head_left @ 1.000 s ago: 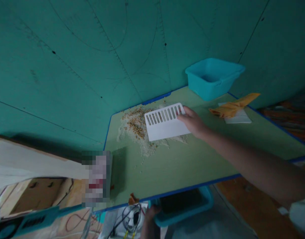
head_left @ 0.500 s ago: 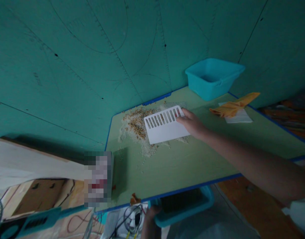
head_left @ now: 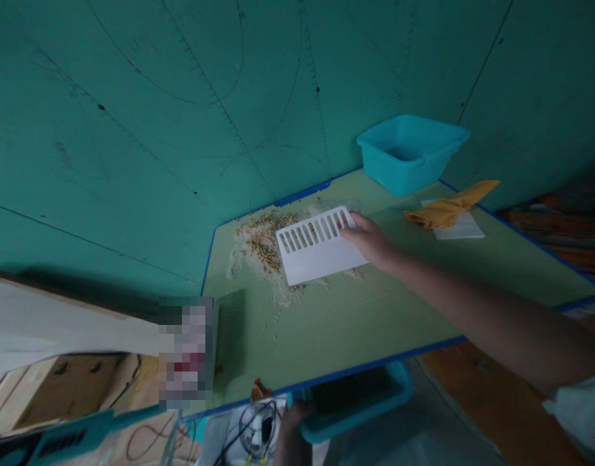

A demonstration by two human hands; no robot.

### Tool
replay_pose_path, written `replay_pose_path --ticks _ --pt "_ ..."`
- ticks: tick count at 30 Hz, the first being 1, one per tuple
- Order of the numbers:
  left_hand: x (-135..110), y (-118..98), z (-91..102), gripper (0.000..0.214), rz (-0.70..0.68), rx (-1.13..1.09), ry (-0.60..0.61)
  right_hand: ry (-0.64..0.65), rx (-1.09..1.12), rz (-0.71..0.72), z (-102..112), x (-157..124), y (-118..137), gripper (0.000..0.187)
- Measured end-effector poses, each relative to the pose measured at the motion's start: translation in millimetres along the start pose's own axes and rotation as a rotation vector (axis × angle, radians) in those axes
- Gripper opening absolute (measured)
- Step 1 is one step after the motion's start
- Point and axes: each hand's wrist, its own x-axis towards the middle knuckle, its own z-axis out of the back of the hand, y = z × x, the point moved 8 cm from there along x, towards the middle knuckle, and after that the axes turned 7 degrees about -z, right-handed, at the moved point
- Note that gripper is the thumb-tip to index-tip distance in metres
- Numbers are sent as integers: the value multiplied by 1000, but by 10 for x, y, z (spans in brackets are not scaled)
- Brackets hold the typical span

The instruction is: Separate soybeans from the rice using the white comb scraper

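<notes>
My right hand (head_left: 370,241) grips the right end of a flat white slotted plate (head_left: 324,257), its fingers through or behind the end slot. The plate is tilted over a spread of whitish grains (head_left: 288,296) and yellow-brown beans (head_left: 264,254) on the pale green table (head_left: 336,330). Some of the pile is hidden behind the plate and shows through its slots. Below the table's near edge, my left hand (head_left: 297,414) is closed on the left end of a blue basin (head_left: 360,413). The basin's inside is dark, so its contents cannot be made out.
Another blue basin (head_left: 409,165) stands at the table's far right, against the green wall (head_left: 259,97). An orange cloth (head_left: 447,208) lies on a white sheet (head_left: 460,228). A pixelated object (head_left: 188,353) stands at the left edge. Cables (head_left: 253,427) hang below.
The whole view has shifted slightly. Both hands keep their grips, and the plate stays in nearly the same place over the pile.
</notes>
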Motion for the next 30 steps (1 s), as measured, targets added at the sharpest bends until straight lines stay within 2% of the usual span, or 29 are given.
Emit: replay_pose_path --ticks 4,9,15,21,27,30 --pt "-13 -5 -72 24 88 67 31 -19 -31 1 15 11 -7 18" --pt "-42 -11 -83 24 110 71 26 30 11 -15 -27 34 -55 21" --pt "-29 91 -119 24 80 28 0 19 20 -22 -7 35 -69 19" --pt "66 121 -115 23 45 -6 -40 70 18 -18 -35 43 -61 18" --pt "-70 140 -46 10 -8 -53 -85 30 -14 -7 -6 25 -31 15" --pt "-112 91 -52 12 -29 -74 -101 57 -47 2 -36 5 -2 16"
